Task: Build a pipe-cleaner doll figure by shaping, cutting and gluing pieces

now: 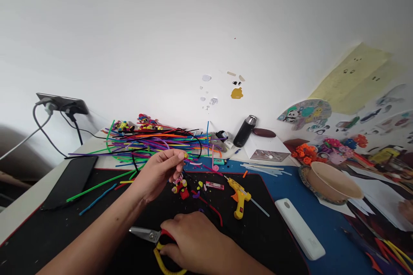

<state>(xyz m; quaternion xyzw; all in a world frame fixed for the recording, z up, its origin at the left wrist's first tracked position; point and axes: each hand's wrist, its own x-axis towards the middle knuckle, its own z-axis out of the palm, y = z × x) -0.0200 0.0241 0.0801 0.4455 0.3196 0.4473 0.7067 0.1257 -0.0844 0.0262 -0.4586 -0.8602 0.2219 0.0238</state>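
Note:
My left hand [161, 169] is raised above the black mat, thumb and fingertips pinched on a small yellow piece [186, 155], too small to make out fully. Low over the mat, my right hand [196, 236] has its fingers at the red and yellow handles of a pair of scissors [145, 233], whose blades point left. Just beyond the hands lie a small red figure [183, 192] made of fuzzy stems, a red pipe cleaner [213, 207], a purple curled piece [196, 195] and a pink-red lighter [214, 185].
A yellow hot glue gun [240, 197] with a glue stick lies right of the figure. Behind is a heap of coloured pipe cleaners [155, 139]. A black bottle [244, 132], a white power bank [300, 228], a bowl [335, 182] and a phone-like black slab [71, 182] stand around.

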